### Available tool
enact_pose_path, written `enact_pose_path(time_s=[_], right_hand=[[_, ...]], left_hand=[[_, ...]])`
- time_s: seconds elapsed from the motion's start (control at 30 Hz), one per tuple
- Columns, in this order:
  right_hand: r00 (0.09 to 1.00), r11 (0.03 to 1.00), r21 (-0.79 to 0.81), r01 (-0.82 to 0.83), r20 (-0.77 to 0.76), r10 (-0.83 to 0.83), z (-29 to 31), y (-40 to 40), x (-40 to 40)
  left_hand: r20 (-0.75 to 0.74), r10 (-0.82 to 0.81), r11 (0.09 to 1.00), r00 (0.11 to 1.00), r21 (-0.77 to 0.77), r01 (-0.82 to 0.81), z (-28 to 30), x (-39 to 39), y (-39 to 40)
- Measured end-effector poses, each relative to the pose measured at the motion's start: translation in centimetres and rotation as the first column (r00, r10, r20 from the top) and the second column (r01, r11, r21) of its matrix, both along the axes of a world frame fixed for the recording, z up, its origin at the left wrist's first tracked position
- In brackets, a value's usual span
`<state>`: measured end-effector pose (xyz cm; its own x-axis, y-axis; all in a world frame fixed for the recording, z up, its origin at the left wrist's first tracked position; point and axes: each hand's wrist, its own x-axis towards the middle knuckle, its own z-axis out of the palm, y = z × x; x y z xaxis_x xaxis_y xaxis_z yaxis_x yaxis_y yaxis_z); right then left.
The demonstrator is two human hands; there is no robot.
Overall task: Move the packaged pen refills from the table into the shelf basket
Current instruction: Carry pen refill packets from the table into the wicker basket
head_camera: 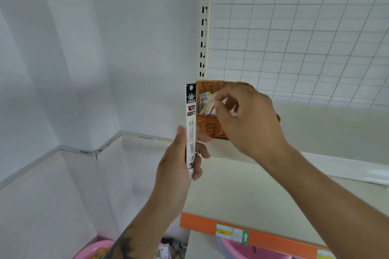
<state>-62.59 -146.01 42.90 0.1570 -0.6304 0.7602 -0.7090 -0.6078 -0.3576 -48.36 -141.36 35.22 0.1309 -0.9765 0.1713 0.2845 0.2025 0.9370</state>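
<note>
Wire-grid back panel (305,33) behind a white shelf (315,132), slotted upright (204,21) at the shelf's left end. Second shelf (242,195) below, fronted by an orange price rail (200,224) carrying a yellow-and-white label (231,233). Pink basins under that rail: one (240,248) at right, one (94,248) at lower left. Woven wicker basket (210,124) at the left rear corner of the upper shelf, just beside the upright, holding several packaged refills (205,103) on end. Right hand (250,115) over the basket's front rim, fingers curled, thumb and forefinger pinching the top of a light-coloured pack (213,100) inside the basket. Left hand (181,166) forward of the upper shelf's left front edge, gripping the lower part of a black-and-white refill pack (191,124) between thumb and fingers; pack upright, hang-hole end up, top level with the basket rim, outside the basket.
</note>
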Motion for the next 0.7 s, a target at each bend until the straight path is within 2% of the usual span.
enact_pose_path(time_s=[0.13, 0.23, 0.33, 0.5, 0.57, 0.6, 0.63, 0.7], right_hand=[[0.977, 0.978, -0.114, -0.173, 0.108, 0.185, -5.1, 3.5, -0.6], [0.973, 0.975, -0.128, -0.183, 0.120, 0.198, -8.4, 4.5, -0.3], [0.979, 0.979, -0.150, -0.137, 0.128, 0.156, -9.2, 4.6, 0.1], [0.967, 0.977, -0.122, -0.174, 0.166, 0.193, -7.4, 4.4, -0.1], [0.954, 0.974, -0.097, -0.204, 0.202, 0.220, -5.9, 4.3, -0.2], [0.944, 0.975, -0.065, -0.214, 0.242, 0.224, -5.0, 4.2, -0.2], [0.934, 0.976, -0.022, -0.217, 0.286, 0.214, -3.9, 3.8, -0.2], [0.936, 0.982, 0.077, -0.173, 0.322, 0.139, -1.5, 2.4, -0.1]], left_hand=[[-0.058, 0.009, 1.000, 0.998, -0.022, -0.010, 0.1, -0.9, 0.0], [-0.106, -0.024, 0.999, 0.994, -0.043, 0.019, 0.3, -1.6, 0.4], [-0.124, -0.048, 0.998, 0.991, -0.056, 0.041, 0.7, -2.1, 0.8], [-0.059, -0.048, 0.991, 0.997, -0.125, 0.041, 1.6, -1.5, 1.0], [0.090, 0.058, 0.974, 0.994, -0.225, -0.037, 0.9, -0.6, 0.8], [0.222, 0.178, 0.950, 0.959, -0.292, -0.109, 0.1, -0.1, 0.7], [0.357, 0.322, 0.913, 0.877, -0.362, -0.188, -0.8, 0.5, 0.5], [0.556, 0.532, 0.827, 0.638, -0.502, -0.252, -2.6, 1.4, 0.3]])
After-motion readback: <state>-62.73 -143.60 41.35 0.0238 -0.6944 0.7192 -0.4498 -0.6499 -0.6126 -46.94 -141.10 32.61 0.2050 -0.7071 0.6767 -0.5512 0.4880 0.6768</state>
